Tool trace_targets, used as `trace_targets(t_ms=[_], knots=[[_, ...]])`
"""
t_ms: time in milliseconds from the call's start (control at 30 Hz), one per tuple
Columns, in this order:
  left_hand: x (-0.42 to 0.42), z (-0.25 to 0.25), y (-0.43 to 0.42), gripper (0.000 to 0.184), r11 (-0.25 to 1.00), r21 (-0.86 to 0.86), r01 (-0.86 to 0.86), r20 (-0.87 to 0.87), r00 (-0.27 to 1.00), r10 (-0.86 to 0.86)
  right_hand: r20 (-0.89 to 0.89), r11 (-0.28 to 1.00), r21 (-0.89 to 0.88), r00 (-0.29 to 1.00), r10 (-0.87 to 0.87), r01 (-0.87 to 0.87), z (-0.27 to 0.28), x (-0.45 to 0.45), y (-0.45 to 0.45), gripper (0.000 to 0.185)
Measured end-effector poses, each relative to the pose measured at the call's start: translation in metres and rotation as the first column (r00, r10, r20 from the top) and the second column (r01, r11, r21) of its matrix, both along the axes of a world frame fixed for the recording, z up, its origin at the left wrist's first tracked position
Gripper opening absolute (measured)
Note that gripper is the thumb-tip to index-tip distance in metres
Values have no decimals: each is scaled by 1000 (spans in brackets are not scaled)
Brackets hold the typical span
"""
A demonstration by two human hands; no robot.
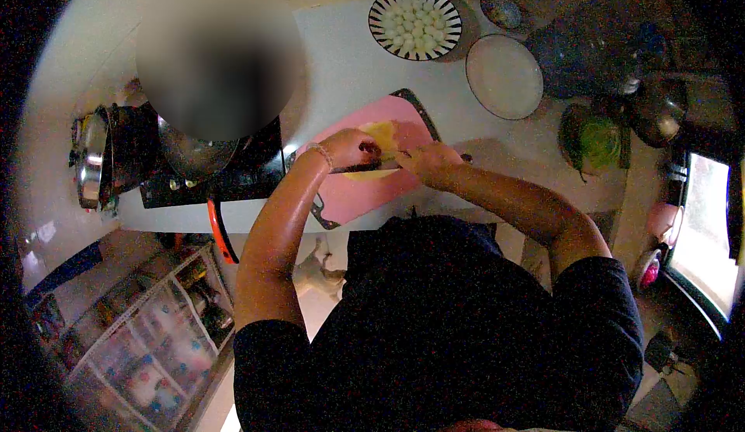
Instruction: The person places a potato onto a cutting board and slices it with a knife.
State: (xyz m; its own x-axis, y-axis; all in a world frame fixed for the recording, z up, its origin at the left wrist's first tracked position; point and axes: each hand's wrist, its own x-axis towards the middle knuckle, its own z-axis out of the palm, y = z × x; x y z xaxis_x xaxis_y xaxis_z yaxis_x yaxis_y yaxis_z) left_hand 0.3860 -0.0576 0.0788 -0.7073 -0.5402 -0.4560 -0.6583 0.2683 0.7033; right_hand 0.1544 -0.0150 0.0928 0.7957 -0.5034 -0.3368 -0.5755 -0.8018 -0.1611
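Knife crosses the cutting board from its right edge, steered by the closed right hand; curled left hand (grip unclear) perhaps steadies food.

Both bare arms reach forward, hands close together.
The left arm bends at the elbow, its wrist turned inward, the left hand curled; the right forearm slants inward from a bent elbow, the right hand closed.
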Motion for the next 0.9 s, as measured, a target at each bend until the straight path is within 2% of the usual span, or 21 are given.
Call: trace_targets(t_ms=[133, 233, 300, 433, 500, 533, 600, 667, 733, 833, 867, 900], knots=[[3, -22, -4, 22, 995, 94, -36, -23, 999, 39, 32, 1000, 19, 999, -21, 21, 1, 1, -2, 30], [7, -44, -6, 26, 994, 82, -76, -105, 991, 84, 55, 1000, -15, 999, 0, 1, 2, 0, -3, 21], [12, -54, -12, 28, 976, 190, -110, -131, 982, 136, 41, 999, -43, 999, -15, 17, 5, 3, 0, 15], [17, -65, -26, 34, 899, 389, -199, -75, 966, 247, 232, 998, -42, 972, -40, 51, 4, 1, 3, 12], [17, -65, -33, 38, 958, 243, -154, 44, 988, 147, 262, 997, -59, 965, -25, 42, -1, -2, 5, 11], [17, -64, -36, 40, 978, 169, -121, 109, 989, 104, 184, 998, 13, 981, -64, 62, 2, -1, 4, 11], [13, -78, -36, 44, 985, 103, -141, 57, 989, 136, 17, 982, 149, 992, -123, 120, 9, 0, 2, 11], [9, -91, -33, 47, 988, 22, -150, 16, 989, 150, 48, 977, 171, 990, -136, 126, 6, -5, 2, 11], [-3, -83, -27, 50, 986, -79, -146, -12, 989, 146, 33, 974, 184, 989, -141, 133, 6, -11, 3, 13], [-11, -53, -22, 49, 974, -20, -226, -41, 973, 225, -23, 967, 200, 988, -155, 157, 9, -17, 6, 17], [-5, -86, -21, 46, 952, 77, -298, -177, 935, 307, -17, 962, 213, 985, -172, 172, 7, -19, 7, 18], [-4, -78, -22, 42, 964, -25, -264, -65, 963, 262, -10, 956, 226, 982, -188, 186, 6, -22, 8, 20]])
